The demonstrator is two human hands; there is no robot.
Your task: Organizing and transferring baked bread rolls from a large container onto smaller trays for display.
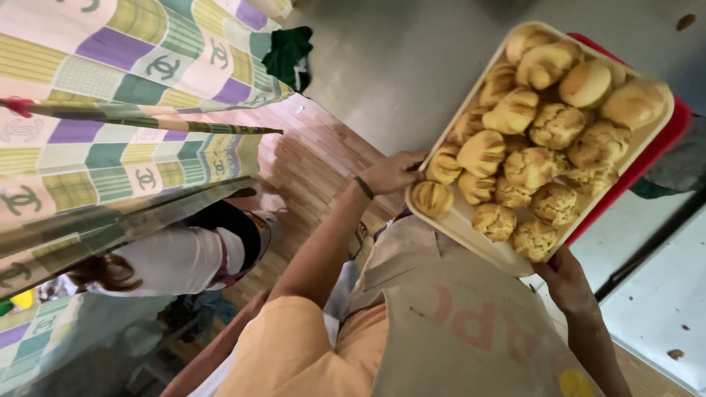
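- Cream-coloured plastic tray (471, 234) sits at about two o'clock in the head view, carried level above a grey floor, with a red tray (665, 143) stacked directly under it and showing along the far edge.
- Loading looks finished: the tray is full, its buns packed touching one another, and it is already lifted and held in the air; setting it down somewhere is what remains, as far as I can judge.
- Golden buns (515, 158) number roughly twenty, in two kinds: ridged, shell-shaped rolls on the nine o'clock side and crumbly-topped round ones toward three o'clock; a few smooth domes lie at twelve o'clock. The exact count is unsure where they overlap.
- Left hand (393, 174) grips the tray's near-left edge, fingers curled onto the rim, a dark band at the wrist.
- Right hand (565, 278) clasps the near-right corner from below, at five o'clock.
- One beige apron (456, 316) lies beneath the tray.
- One patterned cloth (132, 95) in purple, green and yellow hangs at ten o'clock; another person (176, 257) bends below it.
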